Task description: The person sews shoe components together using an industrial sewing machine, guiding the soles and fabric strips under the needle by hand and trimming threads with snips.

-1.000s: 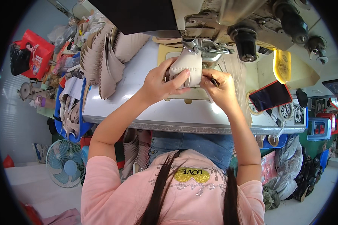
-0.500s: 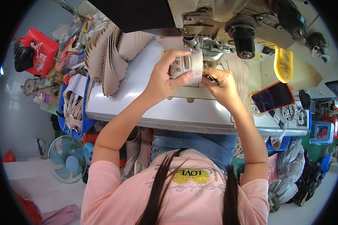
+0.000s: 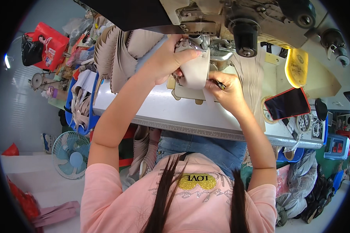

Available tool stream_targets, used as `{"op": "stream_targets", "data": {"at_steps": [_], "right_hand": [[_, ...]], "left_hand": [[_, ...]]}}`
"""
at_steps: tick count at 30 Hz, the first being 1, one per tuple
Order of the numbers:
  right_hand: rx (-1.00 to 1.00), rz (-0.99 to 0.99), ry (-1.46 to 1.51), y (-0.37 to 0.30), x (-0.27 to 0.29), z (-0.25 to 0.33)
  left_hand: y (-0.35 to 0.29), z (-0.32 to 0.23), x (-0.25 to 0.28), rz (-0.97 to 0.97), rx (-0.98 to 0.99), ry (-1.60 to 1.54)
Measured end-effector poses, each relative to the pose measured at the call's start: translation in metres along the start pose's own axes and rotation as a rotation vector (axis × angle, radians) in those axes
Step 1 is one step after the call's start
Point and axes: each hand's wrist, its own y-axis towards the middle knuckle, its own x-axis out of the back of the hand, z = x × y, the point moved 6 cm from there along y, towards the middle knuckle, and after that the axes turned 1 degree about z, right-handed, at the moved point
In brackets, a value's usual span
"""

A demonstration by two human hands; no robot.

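clamping beige shoe upper [image 3: 197,73] between thumb and fingers of left hand [image 3: 169,58] at presser foot [image 3: 200,43] of sewing machine [image 3: 217,17], seemingly to steady it; pinching its right edge with fingertips of right hand [image 3: 227,87] while holding small dark tool [image 3: 220,85] there, probably to save reaching.

The left hand [image 3: 166,59] held a beige piece [image 3: 196,72] beneath the sewing machine [image 3: 200,28]; the right hand [image 3: 228,89], holding a dark tool [image 3: 220,85], touched the piece's right edge.
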Motion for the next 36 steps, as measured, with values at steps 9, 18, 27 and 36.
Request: {"op": "stream_targets", "data": {"at_steps": [9,18,27,36], "right_hand": [[-0.205,-0.011,0.233,-0.015,-0.01,-0.005],[-0.304,-0.054,0.218,-0.03,-0.009,0.0],[-0.383,-0.075,0.251,-0.03,-0.009,0.007],[-0.435,-0.141,0.289,-0.033,-0.008,0.014]], "left_hand": [[0.01,-0.002,0.001,0.195,0.074,-0.139],[0.011,0.015,0.005,0.227,-0.317,-0.336],[0.028,0.02,0.017,0.1,-0.328,-0.258],[0.051,0.021,0.032,0.001,-0.301,-0.141]]}}
